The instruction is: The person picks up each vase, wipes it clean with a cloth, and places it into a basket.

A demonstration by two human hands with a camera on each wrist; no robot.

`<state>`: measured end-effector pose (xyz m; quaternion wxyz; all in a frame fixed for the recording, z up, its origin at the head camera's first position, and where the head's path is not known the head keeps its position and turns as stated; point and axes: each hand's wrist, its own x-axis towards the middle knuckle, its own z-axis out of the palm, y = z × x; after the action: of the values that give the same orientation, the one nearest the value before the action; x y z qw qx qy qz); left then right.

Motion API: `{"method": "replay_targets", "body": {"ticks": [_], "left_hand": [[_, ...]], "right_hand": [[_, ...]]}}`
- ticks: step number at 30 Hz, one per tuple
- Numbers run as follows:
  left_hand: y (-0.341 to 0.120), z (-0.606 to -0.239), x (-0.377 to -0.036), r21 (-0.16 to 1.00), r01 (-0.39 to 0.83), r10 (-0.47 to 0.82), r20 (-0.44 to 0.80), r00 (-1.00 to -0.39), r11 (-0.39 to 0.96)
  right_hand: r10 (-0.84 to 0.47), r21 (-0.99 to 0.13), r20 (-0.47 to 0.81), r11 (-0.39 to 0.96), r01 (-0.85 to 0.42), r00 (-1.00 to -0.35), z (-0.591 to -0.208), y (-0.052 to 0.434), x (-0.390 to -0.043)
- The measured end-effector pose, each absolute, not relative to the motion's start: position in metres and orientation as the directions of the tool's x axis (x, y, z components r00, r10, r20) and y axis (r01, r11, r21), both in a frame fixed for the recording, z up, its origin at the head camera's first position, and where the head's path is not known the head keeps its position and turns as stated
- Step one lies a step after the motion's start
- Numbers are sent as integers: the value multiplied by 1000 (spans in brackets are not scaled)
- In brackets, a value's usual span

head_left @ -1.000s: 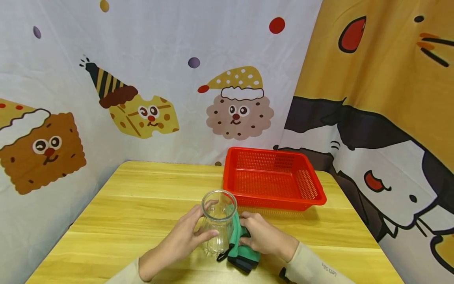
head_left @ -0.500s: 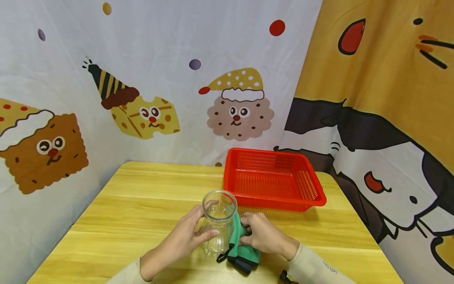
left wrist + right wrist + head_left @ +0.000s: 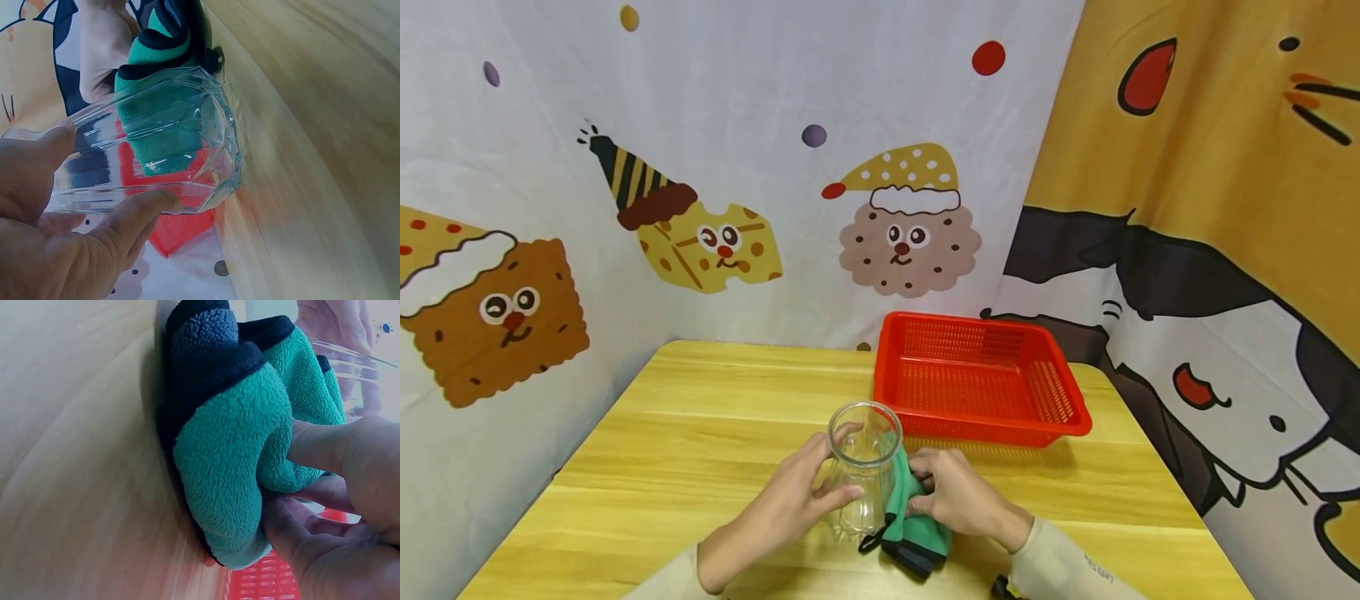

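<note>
A clear glass vase (image 3: 859, 492) with a faceted body and a round rim stands upright near the front of the table. My left hand (image 3: 797, 492) grips it from the left, thumb in front and fingers behind, as the left wrist view (image 3: 94, 231) also shows. Against the vase's right side sits a bunched green towel (image 3: 925, 537) with black edging and a dark grey underside. My right hand (image 3: 958, 500) pinches a fold of this towel between thumb and fingers; in the right wrist view the towel (image 3: 231, 444) bulges over the wooden surface.
A red perforated plastic basket (image 3: 887, 367) sits behind the hands, toward the back right of the wooden table (image 3: 715, 417). A small black and yellow object (image 3: 1002, 588) lies by the right sleeve. Printed curtains (image 3: 737, 100) hang close behind and beside the table.
Both hands, the vase and the towel hold nearly the same places. The right wrist has shifted very slightly, and more of the small black and yellow object shows by the sleeve.
</note>
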<state>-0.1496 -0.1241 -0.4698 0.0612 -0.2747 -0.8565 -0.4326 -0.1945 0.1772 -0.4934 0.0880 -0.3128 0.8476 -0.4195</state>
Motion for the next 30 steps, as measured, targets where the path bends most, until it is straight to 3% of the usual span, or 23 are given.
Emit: {"method": "replay_targets", "body": {"ticks": [30], "left_hand": [[-123,-469,-147,701,527,417,345,-841,481]], "right_hand": [[-579,-788,131,431,-439,-805,-486,179,-189]]}}
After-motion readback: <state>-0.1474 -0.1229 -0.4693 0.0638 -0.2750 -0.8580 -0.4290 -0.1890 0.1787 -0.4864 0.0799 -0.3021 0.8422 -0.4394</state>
